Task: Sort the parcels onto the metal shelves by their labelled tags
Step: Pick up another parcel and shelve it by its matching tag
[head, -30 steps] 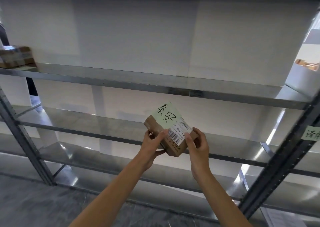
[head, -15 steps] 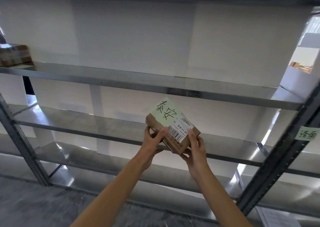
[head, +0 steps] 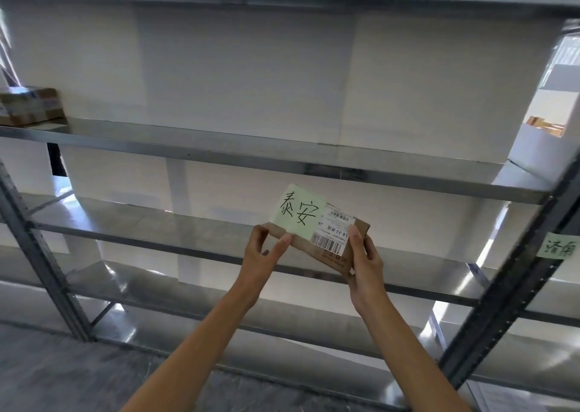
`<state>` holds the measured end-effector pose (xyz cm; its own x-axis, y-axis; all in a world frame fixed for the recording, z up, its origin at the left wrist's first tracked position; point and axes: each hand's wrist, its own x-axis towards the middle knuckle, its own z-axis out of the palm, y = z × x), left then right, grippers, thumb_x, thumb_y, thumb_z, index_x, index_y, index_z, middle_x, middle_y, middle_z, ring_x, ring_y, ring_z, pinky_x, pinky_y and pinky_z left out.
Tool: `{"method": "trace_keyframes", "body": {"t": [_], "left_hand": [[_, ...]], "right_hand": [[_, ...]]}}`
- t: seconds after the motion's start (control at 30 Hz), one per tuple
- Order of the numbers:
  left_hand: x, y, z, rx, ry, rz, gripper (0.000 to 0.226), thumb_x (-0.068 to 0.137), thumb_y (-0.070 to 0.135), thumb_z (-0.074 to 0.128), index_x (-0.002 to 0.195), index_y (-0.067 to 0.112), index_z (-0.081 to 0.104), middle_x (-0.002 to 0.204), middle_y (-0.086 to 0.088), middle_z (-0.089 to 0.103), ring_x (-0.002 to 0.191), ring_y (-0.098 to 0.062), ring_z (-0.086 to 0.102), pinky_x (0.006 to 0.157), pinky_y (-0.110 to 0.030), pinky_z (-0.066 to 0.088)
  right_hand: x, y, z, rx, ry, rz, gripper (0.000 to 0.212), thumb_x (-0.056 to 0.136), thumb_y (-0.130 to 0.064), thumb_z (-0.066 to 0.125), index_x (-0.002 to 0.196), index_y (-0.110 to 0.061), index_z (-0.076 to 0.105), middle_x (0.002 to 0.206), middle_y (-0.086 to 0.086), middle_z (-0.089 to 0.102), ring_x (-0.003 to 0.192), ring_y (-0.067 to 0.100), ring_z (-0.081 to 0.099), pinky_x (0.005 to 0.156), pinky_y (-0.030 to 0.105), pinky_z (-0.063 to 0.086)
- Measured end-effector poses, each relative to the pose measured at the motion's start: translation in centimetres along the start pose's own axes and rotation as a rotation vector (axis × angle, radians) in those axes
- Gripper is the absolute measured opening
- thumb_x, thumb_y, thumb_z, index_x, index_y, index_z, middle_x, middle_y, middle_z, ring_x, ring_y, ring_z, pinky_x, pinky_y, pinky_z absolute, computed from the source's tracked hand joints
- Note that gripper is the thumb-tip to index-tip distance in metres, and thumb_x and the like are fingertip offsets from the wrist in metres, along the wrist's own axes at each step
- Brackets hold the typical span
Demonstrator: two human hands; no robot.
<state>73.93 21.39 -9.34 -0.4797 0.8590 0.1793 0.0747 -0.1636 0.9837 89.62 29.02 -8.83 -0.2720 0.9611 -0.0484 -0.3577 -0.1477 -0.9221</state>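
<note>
Parcel (head: 326, 242) held mid-air before middle shelf (head: 157, 235), tag 泰安 up. Left hand (head: 262, 256) pinches left edge, right hand (head: 365, 262) grips right end. Step: tag check. Next: find matching shelf, set down.

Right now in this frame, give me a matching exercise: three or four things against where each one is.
Things:
1. green tag 泰安
2. green tag on upright
3. taped parcel
4. barcode label

Places:
A. far left, upper shelf
B. right shelf post
C. held parcel's left part
D. under right hand's thumb

Pairs: 1-C, 2-B, 3-A, 4-D
</note>
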Motion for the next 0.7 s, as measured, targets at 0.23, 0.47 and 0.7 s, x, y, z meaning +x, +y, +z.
{"method": "trace_keyframes", "body": {"t": [0.23, 0.47, 0.7], "left_hand": [[-0.4, 1.1, -0.1, -0.076, 0.073, 0.022, 0.031, 0.085, 0.044, 0.047, 0.109, 0.026, 0.049, 0.105, 0.014, 0.06, 0.097, -0.008, 0.058, 0.069, -0.012, 0.054], [-0.3, 1.4, 0.5, -0.192, 0.075, -0.034, 0.049, 0.076, 0.053, 0.049, 0.11, 0.018, 0.054, 0.118, -0.001, 0.061, 0.109, -0.019, 0.057, 0.097, -0.039, 0.049], [1.7, 4.1, 1.2, -0.274, 0.106, -0.04, 0.039, 0.089, 0.037, 0.049, 0.119, 0.012, 0.052, 0.122, -0.005, 0.06, 0.114, -0.022, 0.054, 0.1, -0.045, 0.047]], "right_hand": [[0.7, -1.0, 0.4, -0.054, 0.098, -0.048, 0.046, 0.085, -0.04, 0.06, 0.123, -0.016, 0.051, 0.118, 0.008, 0.063, 0.107, 0.024, 0.061, 0.094, 0.045, 0.051], [1.4, -2.6, 0.9, -0.14, 0.104, -0.133, 0.03, 0.088, -0.04, 0.056, 0.111, -0.021, 0.059, 0.113, 0.004, 0.066, 0.102, 0.022, 0.064, 0.093, 0.043, 0.052], [2.1, -5.2, 2.0, -0.128, 0.082, -0.153, 0.026, 0.09, -0.038, 0.055, 0.109, -0.022, 0.062, 0.107, 0.002, 0.068, 0.093, 0.015, 0.066, 0.083, 0.033, 0.055]]}}
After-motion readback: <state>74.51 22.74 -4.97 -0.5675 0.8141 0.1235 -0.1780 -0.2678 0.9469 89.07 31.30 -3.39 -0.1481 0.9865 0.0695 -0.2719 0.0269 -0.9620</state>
